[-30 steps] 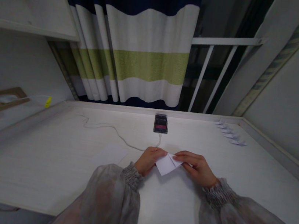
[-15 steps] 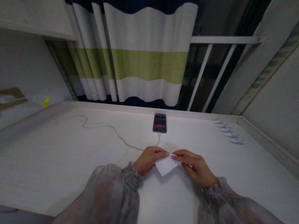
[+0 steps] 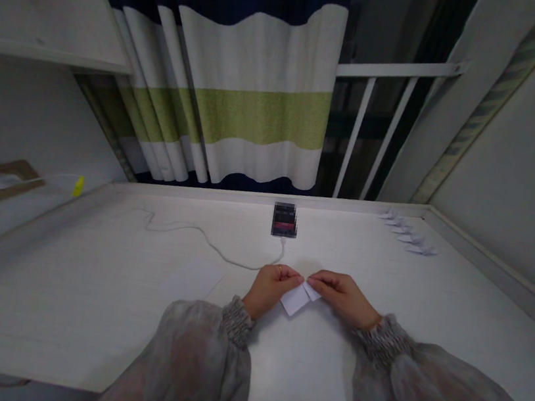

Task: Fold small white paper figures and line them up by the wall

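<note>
Head view: striped curtain point(image 3: 260, 113) behind, white tabletop point(image 3: 85, 294) below. Left hand point(image 3: 272, 289) and right hand point(image 3: 343, 299) both pinching the folded paper point(image 3: 293, 304), one per side, fingertips almost meeting at its top. Paper sits roughly midway between front and back edges, one corner toward front. Pixelated device point(image 3: 285, 221) near back edge, cable point(image 3: 214, 246) trailing left. Sheet point(image 3: 194, 275) flat, left of the hands. Row of folded pieces point(image 3: 407, 235) by back right corner.

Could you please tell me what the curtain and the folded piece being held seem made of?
The folded white piece: probably matte paper, given its thin, crisp, straight edges. The curtain: apparently matte fabric, judging by its soft hanging folds; the fibre is unclear.
</note>
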`<action>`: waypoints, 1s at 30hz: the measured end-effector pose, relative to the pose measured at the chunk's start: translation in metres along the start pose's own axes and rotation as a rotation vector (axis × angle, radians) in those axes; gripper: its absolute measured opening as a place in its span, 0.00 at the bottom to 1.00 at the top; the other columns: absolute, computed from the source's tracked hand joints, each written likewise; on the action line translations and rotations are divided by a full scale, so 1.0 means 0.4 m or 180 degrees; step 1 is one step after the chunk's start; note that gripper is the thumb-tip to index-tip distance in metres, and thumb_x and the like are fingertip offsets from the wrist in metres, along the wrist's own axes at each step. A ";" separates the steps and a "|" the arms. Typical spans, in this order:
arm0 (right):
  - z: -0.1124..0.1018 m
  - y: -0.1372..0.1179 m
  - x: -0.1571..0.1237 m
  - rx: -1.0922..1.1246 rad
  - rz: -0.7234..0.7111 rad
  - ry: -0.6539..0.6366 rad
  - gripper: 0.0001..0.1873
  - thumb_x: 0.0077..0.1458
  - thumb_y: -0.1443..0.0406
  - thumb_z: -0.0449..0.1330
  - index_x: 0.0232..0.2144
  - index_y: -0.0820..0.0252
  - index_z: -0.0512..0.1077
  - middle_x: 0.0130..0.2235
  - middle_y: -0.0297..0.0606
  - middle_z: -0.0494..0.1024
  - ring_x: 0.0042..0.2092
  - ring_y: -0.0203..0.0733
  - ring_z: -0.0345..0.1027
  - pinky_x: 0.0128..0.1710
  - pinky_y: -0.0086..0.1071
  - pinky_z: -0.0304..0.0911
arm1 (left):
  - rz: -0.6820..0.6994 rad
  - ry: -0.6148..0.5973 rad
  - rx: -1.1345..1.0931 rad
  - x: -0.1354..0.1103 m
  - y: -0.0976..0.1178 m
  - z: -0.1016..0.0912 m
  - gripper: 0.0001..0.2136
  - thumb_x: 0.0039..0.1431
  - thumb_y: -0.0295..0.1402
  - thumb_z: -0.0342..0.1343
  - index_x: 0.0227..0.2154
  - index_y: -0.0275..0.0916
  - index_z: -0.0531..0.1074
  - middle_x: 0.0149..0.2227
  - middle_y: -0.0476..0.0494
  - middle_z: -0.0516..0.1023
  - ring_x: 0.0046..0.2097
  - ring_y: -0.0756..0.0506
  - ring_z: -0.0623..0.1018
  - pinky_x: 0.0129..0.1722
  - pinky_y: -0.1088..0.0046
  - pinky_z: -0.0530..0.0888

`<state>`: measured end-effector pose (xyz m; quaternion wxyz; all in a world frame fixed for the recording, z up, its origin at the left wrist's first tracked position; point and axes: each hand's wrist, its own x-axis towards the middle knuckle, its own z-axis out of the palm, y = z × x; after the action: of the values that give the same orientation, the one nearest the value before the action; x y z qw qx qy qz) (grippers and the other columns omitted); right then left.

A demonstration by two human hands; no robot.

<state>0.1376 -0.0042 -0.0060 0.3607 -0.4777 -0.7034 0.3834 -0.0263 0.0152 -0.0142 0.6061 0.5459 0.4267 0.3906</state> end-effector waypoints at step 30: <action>0.012 -0.028 -0.002 0.0709 0.0605 0.0550 0.12 0.39 0.58 0.58 0.21 0.63 0.72 0.20 0.32 0.70 0.23 0.32 0.60 0.24 0.27 0.57 | -0.0221 -0.0055 -0.0527 -0.006 0.006 0.012 0.15 0.32 0.36 0.63 0.24 0.33 0.71 0.23 0.48 0.74 0.24 0.52 0.70 0.25 0.78 0.64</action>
<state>0.1294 -0.0088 0.0016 0.4326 -0.5303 -0.5746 0.4489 -0.0225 0.0117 -0.0113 0.6660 0.4821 0.4063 0.3987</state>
